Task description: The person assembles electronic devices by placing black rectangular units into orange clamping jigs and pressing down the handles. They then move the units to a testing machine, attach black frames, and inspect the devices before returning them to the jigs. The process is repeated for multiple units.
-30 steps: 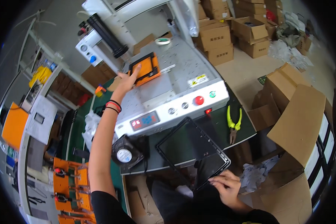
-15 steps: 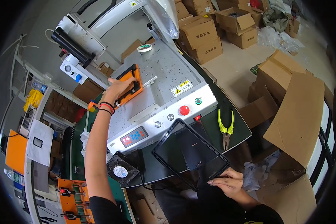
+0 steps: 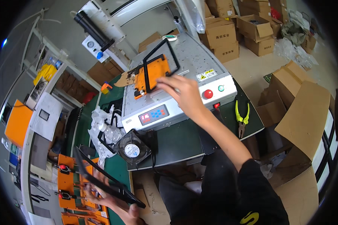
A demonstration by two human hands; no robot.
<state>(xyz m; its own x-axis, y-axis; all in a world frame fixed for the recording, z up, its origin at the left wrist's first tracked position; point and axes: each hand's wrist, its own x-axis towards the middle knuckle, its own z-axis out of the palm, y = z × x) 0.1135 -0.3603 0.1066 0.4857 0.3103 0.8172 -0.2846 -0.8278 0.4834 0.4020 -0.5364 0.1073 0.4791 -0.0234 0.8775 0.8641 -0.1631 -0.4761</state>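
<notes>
My right hand reaches over the machine, its fingers pinching the near lower corner of a black rectangular frame. That frame is tilted up above an orange fixture, which lies on the machine's grey bed. Whether the frame touches the fixture I cannot tell. At the lower left, my left hand is closed on a second black frame, held tilted beside the bench edge. Motion blurs this hand, and the frame covers part of its fingers.
A small black fan stands at the bench front, beside a plastic bag and clear bottle. Yellow-handled pliers lie at the right bench edge. Orange clamp fixtures sit lower left. Cardboard boxes stand on the floor.
My left hand has gone from the orange fixture to the lower left, now with a black frame. My right hand has carried its frame from the bench front up over the fixture.
</notes>
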